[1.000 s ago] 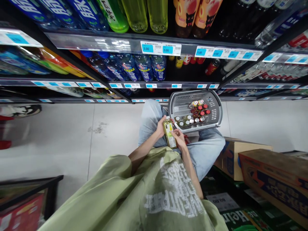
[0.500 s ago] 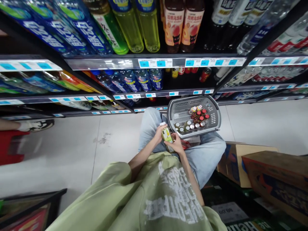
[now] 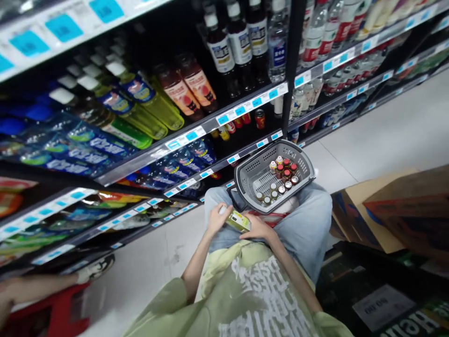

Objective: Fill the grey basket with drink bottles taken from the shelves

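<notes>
Over my lap I hold a small drink bottle [image 3: 239,221] with a yellow-green label, tilted onto its side. My left hand [image 3: 218,219] grips it at the white cap end. Around its base end closes my right hand [image 3: 257,226]. Just beyond my hands a grey shopping basket [image 3: 252,169] stands by my knees. Inside it are several red-capped bottles [image 3: 286,173], a few cans [image 3: 288,185] with silvery tops and some pale-capped bottles [image 3: 267,200].
Shelves of drinks with a price rail [image 3: 196,135] run across in front. Cardboard boxes [image 3: 403,210] stand at the right, near dark green cases [image 3: 372,281]. At the lower left, another person's leg [image 3: 45,286] shows beside a red object [image 3: 59,311].
My view has turned towards the right, so the shelves now slant. The bottle has tipped from nearly upright to lying sideways, and both hands still hold it.
</notes>
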Demonstrator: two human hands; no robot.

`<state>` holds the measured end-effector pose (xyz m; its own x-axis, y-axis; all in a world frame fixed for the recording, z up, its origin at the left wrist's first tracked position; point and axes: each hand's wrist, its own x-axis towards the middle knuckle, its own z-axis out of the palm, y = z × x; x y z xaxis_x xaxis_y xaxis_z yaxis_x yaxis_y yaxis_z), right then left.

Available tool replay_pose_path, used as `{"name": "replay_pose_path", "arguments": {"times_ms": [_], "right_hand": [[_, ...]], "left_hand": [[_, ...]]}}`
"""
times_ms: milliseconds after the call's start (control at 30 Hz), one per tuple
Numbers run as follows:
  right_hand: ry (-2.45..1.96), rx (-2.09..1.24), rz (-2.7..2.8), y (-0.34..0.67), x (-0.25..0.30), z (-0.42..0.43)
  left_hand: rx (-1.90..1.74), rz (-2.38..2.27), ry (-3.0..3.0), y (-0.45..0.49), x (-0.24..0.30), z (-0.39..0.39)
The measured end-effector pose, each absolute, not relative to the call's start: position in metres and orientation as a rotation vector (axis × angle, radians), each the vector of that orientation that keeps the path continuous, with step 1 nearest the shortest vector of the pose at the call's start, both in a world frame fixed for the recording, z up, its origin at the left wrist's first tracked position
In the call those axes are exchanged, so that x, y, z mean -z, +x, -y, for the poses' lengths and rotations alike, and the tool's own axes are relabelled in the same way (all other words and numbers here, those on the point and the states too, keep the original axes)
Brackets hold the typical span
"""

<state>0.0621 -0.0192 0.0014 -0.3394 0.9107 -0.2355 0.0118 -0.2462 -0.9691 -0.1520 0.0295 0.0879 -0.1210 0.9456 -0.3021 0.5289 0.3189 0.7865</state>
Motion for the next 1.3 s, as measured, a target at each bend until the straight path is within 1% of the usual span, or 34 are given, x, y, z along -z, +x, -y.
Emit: {"name": "replay_pose_path", "arguments": {"times_ms": [100, 200, 267, 333, 533, 900, 1033, 1300], "right_hand": [[-1.318, -1.618, 1.648, 0.060, -0.001, 0.017], [-1.597, -1.467, 1.912, 0.065, -0.010, 0.013], [-1.817, -1.413, 2.009, 0.070, -0.019, 0.011], [-1.918, -1.449, 2.042, 0.073, -0.027, 0.010], [-1.821, -1.565, 2.065, 0.071, -0.037, 0.012], [-1.790, -1.665, 1.953, 0.069, -0.047, 0.008], [-1.745, -1.696, 1.955, 0.066, -0.052, 0.007], [-1.687, -1.774, 1.874, 0.059, -0.053, 0.002]], "left_hand": [[-0.587, -1.900, 1.474, -0.147, -0.105, -0.041], [-0.521, -2.020, 1.589, -0.139, -0.115, -0.056], [-0.482, -2.077, 1.649, -0.133, -0.115, -0.065], [-0.446, -2.104, 1.716, -0.127, -0.110, -0.073], [-0.310, -2.018, 1.913, -0.109, -0.081, -0.099], [-0.329, -1.815, 2.145, -0.092, -0.044, -0.147], [-0.227, -1.743, 2.198, -0.082, -0.013, -0.160], [0.132, -1.545, 2.253, -0.041, 0.071, -0.191]]}}
